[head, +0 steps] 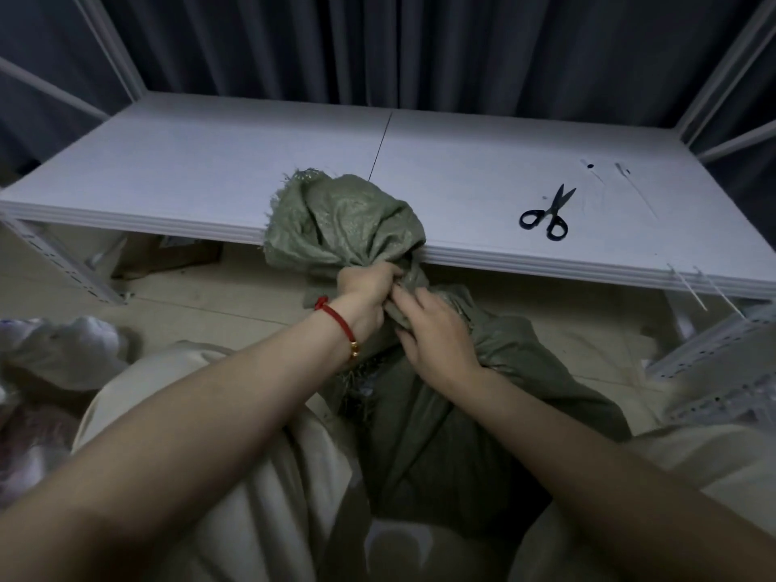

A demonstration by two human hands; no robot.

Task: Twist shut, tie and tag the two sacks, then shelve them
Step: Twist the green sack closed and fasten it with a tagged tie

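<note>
A green woven sack (441, 434) stands between my knees, below the front edge of the white shelf board (210, 161). Its gathered mouth (340, 220) flares upward over the board's edge. My left hand (369, 287), with a red cord bracelet on the wrist, grips the twisted neck just under the flare. My right hand (436, 333) lies on the neck right beside it, fingers curled into the fabric. A pale second sack (63, 350) lies on the floor at the left.
Black-handled scissors (548, 214) lie on the board at the right. White cable ties (688, 287) hang over the board's front right edge, and others (630, 182) lie further back. Metal shelf uprights (714, 77) frame both sides. Dark curtains hang behind.
</note>
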